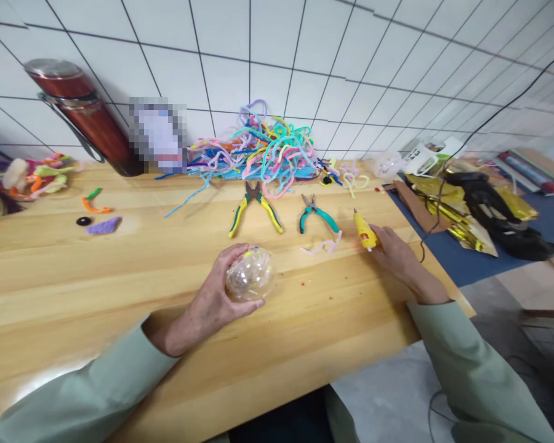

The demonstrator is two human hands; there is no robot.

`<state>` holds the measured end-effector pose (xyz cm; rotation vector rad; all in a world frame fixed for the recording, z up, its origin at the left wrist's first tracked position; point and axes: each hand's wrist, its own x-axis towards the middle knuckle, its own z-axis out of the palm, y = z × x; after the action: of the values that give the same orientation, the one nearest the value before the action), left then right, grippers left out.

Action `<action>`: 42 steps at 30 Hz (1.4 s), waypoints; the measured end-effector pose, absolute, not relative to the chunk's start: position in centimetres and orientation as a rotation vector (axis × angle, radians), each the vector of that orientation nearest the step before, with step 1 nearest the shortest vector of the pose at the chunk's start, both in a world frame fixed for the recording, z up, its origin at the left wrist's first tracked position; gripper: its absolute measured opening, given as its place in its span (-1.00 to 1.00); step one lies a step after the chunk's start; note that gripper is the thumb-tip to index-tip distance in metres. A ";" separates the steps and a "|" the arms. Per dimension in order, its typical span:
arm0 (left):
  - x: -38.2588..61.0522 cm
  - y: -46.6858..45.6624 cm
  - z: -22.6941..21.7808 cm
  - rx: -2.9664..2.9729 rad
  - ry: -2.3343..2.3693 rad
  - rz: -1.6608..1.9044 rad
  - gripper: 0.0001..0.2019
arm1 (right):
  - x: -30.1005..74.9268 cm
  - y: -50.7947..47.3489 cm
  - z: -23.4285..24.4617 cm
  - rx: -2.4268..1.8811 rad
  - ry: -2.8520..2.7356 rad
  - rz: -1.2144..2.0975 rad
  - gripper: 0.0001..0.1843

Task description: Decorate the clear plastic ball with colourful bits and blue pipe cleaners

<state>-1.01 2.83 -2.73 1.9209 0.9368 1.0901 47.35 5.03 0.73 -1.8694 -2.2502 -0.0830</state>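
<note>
A clear plastic ball (253, 277) sits in my left hand (219, 288), the fingers and thumb curved round its left side. Small coloured bits show at its top; what is inside is hard to make out. Over at the right, my right hand (394, 253) grips a yellow hot glue gun (364, 232), its nozzle aimed away from me toward the wall. Between the hands and farther back lie yellow-and-green pliers (255, 209) and smaller teal pliers (317, 215), both with handles spread. A pale pink pipe cleaner piece (325, 245) rests just below the teal pair.
A heap of pipe cleaners (272, 151) lies against the tiled wall. At the left stand a red thermos (80, 114), a purple piece (104, 226) and a black disc (84, 221). Gold foil (471, 221) and a black bag (498, 212) lie right, near a hanging cable (443, 154).
</note>
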 end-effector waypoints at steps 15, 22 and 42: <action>-0.7 2.0 -1.8 2.093 0.693 1.083 0.01 | 27.9 -0.3 6.2 -0.983 -2.314 -0.159 -0.85; -0.6 2.0 -1.7 2.107 0.649 1.074 0.06 | 25.9 0.6 6.7 -1.084 -2.437 -0.005 -0.80; -0.8 2.9 -1.9 2.147 0.739 1.121 0.00 | 26.5 -0.8 6.8 -1.263 -1.945 0.724 -0.83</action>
<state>-0.81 2.88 -1.87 2.1466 0.7390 1.1206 26.46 -0.76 6.79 -1.2630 -1.9445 0.7237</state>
